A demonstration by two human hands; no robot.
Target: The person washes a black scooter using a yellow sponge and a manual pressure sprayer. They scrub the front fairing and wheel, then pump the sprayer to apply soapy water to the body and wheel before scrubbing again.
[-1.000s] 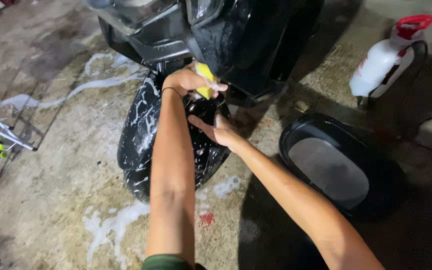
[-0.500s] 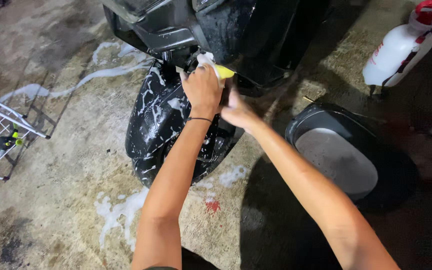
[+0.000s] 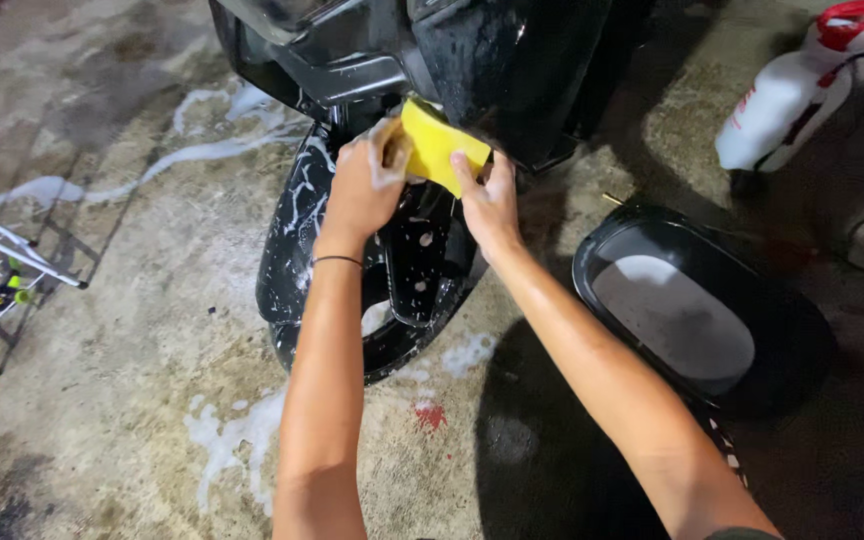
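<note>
yellow sponge (image 3: 436,146) gripped by both hands, left hand (image 3: 366,185) and right hand (image 3: 488,196), arms outstretched.

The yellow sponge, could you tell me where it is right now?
In the head view, the yellow sponge sits top centre, held between the left hand and right hand, against the black scooter.

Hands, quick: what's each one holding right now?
Left hand: closed on the yellow rectangular foam sponge.
Right hand: fingers pressed on the same sponge's edge.

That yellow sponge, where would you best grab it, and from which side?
Grip the yellow sponge by its short ends, from the near side. It is a flat block lying against the scooter's black body, as the left hand and right hand hold it.
</note>
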